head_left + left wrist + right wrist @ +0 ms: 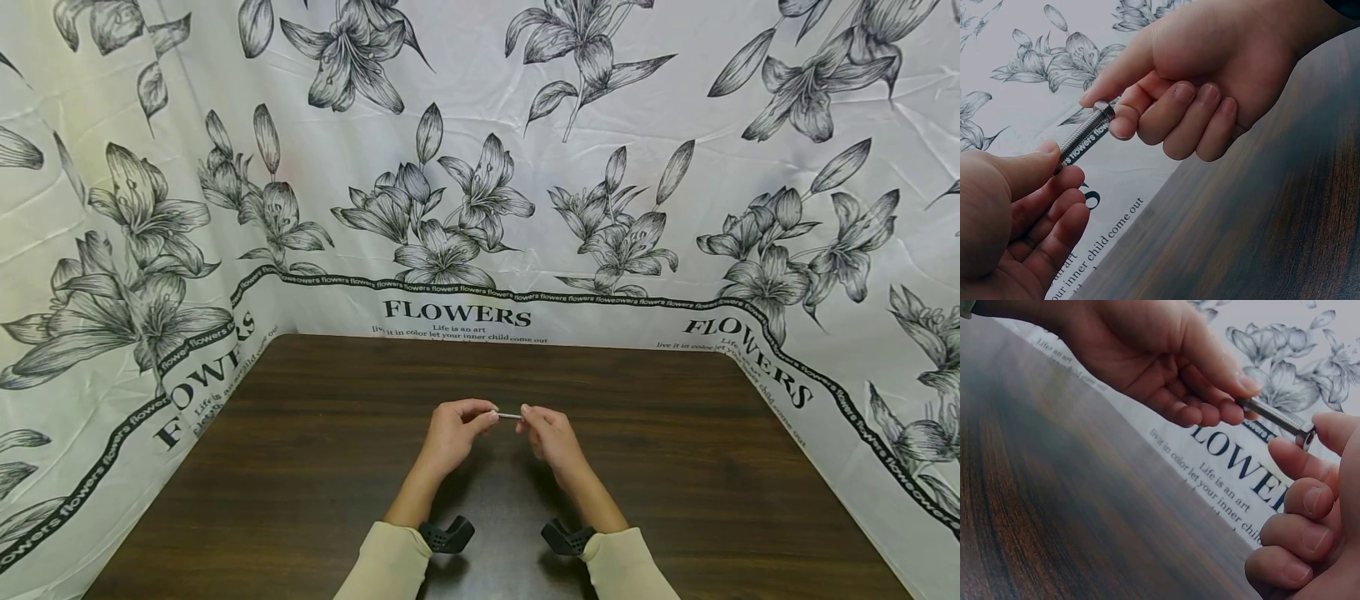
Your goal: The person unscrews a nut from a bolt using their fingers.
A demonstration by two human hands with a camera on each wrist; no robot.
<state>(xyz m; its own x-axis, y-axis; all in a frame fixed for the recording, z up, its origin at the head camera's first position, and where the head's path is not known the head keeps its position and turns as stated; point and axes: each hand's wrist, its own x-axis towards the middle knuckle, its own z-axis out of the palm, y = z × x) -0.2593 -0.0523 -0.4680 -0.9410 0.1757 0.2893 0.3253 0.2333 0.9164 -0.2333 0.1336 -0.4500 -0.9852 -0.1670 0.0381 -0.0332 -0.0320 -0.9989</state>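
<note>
A silver threaded bolt (pixel 510 416) is held in the air above the brown table, spanning the short gap between both hands. My left hand (pixel 450 435) pinches its plain end between thumb and forefinger. At the other end, the thumb and forefinger of my right hand (pixel 553 435) are on either side of a wider shiny hex piece (pixel 1305 435); whether this is the bolt's head or a nut cannot be told. In the left wrist view, ridges of thread run along the bolt's shaft (pixel 1082 133). The right hand's other fingers curl in toward the palm.
The dark wood-grain table (pixel 337 467) spreads around the hands. White cloth (pixel 465 317) printed with black flowers and lettering hangs behind the table and along both sides. A black wrist device (pixel 447 535) sits on each forearm beside a pale sleeve (pixel 390 562).
</note>
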